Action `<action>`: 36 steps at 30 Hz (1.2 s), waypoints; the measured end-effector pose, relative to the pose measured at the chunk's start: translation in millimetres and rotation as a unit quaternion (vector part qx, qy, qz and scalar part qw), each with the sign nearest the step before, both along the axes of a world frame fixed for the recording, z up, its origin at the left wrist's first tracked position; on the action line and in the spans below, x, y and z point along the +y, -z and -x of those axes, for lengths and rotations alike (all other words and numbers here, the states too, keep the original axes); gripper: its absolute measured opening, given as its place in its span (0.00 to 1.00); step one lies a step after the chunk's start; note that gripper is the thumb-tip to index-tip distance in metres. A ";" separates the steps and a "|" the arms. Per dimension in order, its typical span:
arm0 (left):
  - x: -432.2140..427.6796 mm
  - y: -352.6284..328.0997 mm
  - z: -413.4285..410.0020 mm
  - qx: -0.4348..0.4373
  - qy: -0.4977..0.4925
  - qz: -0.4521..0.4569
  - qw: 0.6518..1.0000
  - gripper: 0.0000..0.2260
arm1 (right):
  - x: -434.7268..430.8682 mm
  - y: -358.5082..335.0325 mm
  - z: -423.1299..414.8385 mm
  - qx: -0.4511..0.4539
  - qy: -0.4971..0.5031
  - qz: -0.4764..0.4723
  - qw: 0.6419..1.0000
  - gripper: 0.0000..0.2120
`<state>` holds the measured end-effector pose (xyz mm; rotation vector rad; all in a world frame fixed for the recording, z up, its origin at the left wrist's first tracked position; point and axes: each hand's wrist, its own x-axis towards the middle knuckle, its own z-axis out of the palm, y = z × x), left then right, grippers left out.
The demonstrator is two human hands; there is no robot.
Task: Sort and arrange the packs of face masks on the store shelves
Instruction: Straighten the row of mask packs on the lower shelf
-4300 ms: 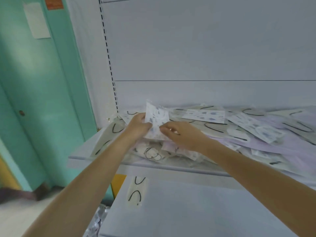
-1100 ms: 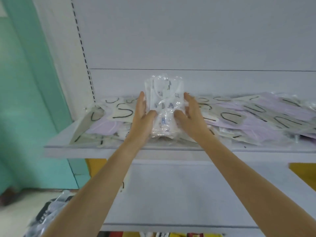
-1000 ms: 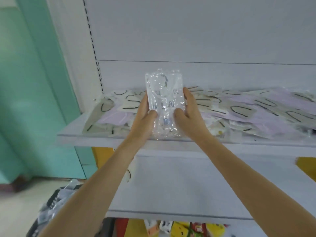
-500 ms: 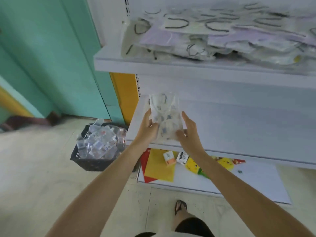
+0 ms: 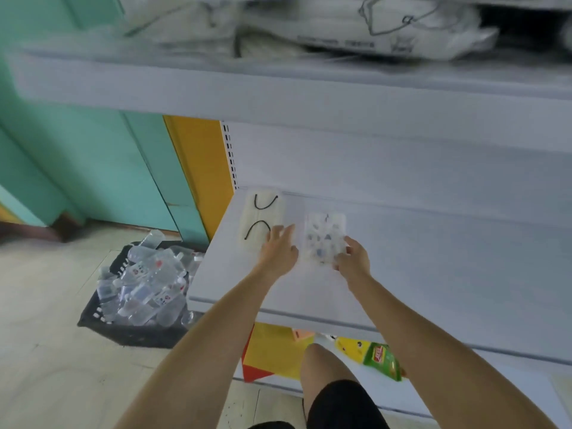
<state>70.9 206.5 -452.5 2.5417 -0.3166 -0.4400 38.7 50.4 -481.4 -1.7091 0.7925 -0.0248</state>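
Shelf (image 5: 433, 274), middle tier, white, fills centre and right of frame. Patterned pack (image 5: 324, 236) of masks, clear wrap with blue-grey print, lies flat on it at centre. Right hand (image 5: 353, 260) at the pack's lower right corner, fingers curled and pinching that corner. Left hand (image 5: 278, 250) just left of the pack, fingers loose and spread, gripping nothing; motion-blurred. Its fingertips overlap the lower edge of a cream pack (image 5: 261, 218) with black ear loops, lying flat beside the patterned one; contact cannot be told. Upper shelf (image 5: 278, 97) across top of frame, carrying a heap of packs (image 5: 356, 23), blurred. Black basket (image 5: 130, 323) of clear-wrapped items on the floor, lower left. Green packet (image 5: 382, 359) on the bottom tier, beside a bare knee (image 5: 322, 363).
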 end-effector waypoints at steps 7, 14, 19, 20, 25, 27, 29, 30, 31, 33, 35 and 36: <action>15.5 53.7 -37.6 -0.069 0.010 -0.183 0.981 0.22 | -8.3 34.1 -64.7 0.017 -0.040 0.057 0.997 0.28; 22.6 69.0 -52.3 -0.125 0.012 -0.161 0.979 0.20 | 9.1 40.6 -92.7 0.022 -0.102 0.117 0.988 0.17; 31.0 52.1 -44.2 -0.120 0.037 -0.149 0.981 0.22 | 5.9 20.8 -67.2 0.073 -0.159 0.185 0.967 0.28; 33.5 45.1 -38.4 -0.114 0.042 -0.149 0.981 0.22 | 3.9 14.3 -56.1 0.076 -0.169 0.196 0.963 0.28; 51.5 -10.9 5.6 -0.127 0.092 -0.136 0.978 0.22 | 3.4 -44.0 11.7 0.049 -0.251 0.278 0.926 0.27; 64.6 -41.7 29.6 -0.149 0.119 -0.118 0.975 0.22 | 9.4 -78.0 40.4 0.026 -0.288 0.311 0.905 0.26; 81.2 -74.4 54.9 -0.169 0.146 -0.096 0.970 0.23 | 20.0 -114.4 70.7 -0.002 -0.320 0.345 0.883 0.26; 90.1 -90.4 67.0 -0.177 0.158 -0.084 0.968 0.23 | 25.8 -132.2 85.4 -0.016 -0.336 0.361 0.870 0.26; 98.6 -106.0 76.9 -0.187 0.168 -0.069 0.965 0.23 | 31.6 -150.3 98.5 -0.031 -0.353 0.381 0.854 0.26; 114.0 -139.6 91.6 -0.211 0.182 -0.042 0.960 0.22 | 43.3 -189.1 119.2 -0.071 -0.381 0.428 0.816 0.25; 125.9 -171.9 103.6 -0.244 0.195 -0.028 0.950 0.22 | 55.4 -227.6 134.8 -0.121 -0.390 0.457 0.790 0.23; 129.3 -184.7 107.6 -0.267 0.201 -0.036 0.942 0.21 | 60.5 -244.6 139.6 -0.143 -0.389 0.463 0.783 0.22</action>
